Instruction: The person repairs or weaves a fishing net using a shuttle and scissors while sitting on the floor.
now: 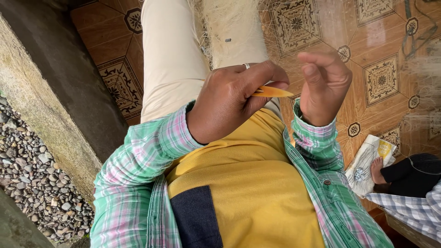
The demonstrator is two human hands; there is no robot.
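- The patterned floor tiles lie under everything, with a gravel strip along one side.
- Pale fishing net drapes over the lap.
- The left hand, wearing a ring, pinches an orange netting needle between thumb and fingers.
- The right hand is loosely curled just beside the needle's tip; whether it grips a strand, I cannot tell.

Yellow netting needle mostly hidden inside left hand, fine net blurred (cut off at top edge)
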